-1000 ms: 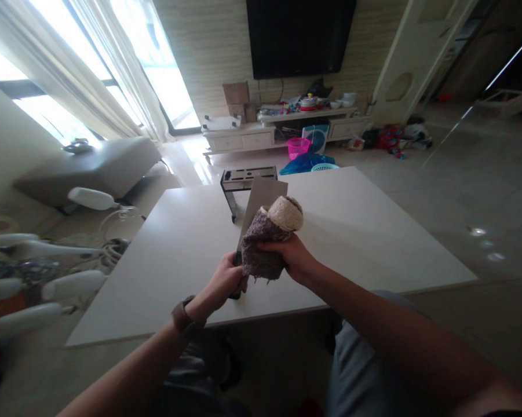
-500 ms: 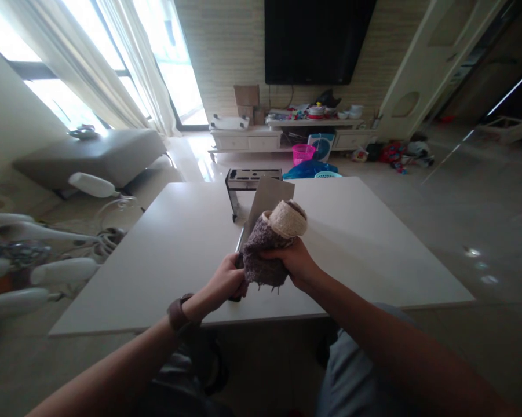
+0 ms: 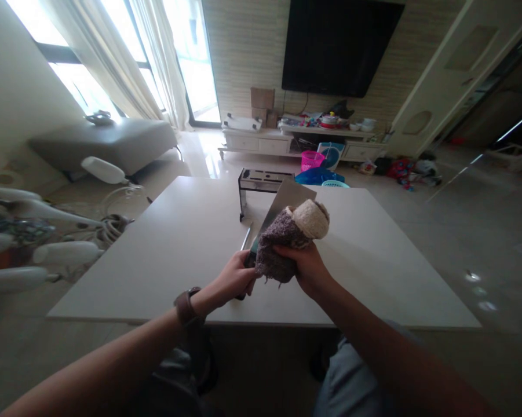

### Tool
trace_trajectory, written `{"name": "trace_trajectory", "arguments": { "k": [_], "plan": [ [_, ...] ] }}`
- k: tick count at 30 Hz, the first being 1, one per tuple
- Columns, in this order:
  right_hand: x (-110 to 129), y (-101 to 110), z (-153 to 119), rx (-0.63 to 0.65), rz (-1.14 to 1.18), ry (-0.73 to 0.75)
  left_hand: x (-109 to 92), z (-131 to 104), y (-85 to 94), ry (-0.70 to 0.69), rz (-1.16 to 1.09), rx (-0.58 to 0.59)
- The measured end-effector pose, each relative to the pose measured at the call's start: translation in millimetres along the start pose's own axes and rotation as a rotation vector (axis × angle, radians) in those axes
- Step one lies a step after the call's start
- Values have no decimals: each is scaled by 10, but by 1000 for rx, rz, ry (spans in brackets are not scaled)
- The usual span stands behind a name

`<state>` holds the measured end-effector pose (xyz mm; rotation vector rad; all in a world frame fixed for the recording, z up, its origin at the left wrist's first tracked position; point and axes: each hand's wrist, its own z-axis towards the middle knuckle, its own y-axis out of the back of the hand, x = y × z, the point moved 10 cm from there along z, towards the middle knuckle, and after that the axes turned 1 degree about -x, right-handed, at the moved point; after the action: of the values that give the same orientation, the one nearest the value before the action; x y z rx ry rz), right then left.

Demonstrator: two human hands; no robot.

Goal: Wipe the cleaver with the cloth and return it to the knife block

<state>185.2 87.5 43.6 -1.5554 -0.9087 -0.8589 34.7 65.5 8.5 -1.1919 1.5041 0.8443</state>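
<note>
The left hand (image 3: 237, 275) grips the big knife (image 3: 289, 200), pointing to the far edge of the table (image 3: 191, 231), and the right hand (image 3: 311, 271) grips the fuzzy cloth (image 3: 278, 243) partly over the knife

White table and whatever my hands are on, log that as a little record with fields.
Left hand: grips the broad-bladed knife by its dark handle
Right hand: clutches the bunched cloth, brown and cream, against the blade
Table: white, flat
Beside the left hand: slim metal tool, partly hidden
Far side of table: dark-framed rack
Behind: pink basket, wall-mounted screen
</note>
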Motion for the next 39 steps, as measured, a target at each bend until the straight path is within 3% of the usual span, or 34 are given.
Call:
{"name": "trace_trajectory", "arguments": {
  "k": [4, 9, 13, 18, 21, 27, 30, 34, 39],
  "plan": [
    [-120, 5, -41, -20, -60, -27, 35, -25, -6, 7, 31, -1],
    [-63, 13, 22, 41, -174, -43, 17, -36, 69, 47, -36, 17],
    [133, 84, 140, 58, -209, -13, -67, -18, 161, 48, -115, 37],
    [559, 377, 320, -87, -25, 146, -111, -6, 326, 25, -213, 22],
    [585, 378, 340, -58, 53, 121, -92, -10, 370, 21, -242, 7],
    [148, 73, 112, 70, 46, -66, 7, -10, 193, 44, -155, 61],
    [-26, 44, 35, 39, 35, -108, 83, -29, 37, 66, -44, 131],
    [-31, 165, 96, -35, 77, -115, 90, -89, -127, 111, -150, 267],
    [102, 233, 275, 31, 115, -132, 44, -258, -299, 267, -463, 517]
  ]
}}
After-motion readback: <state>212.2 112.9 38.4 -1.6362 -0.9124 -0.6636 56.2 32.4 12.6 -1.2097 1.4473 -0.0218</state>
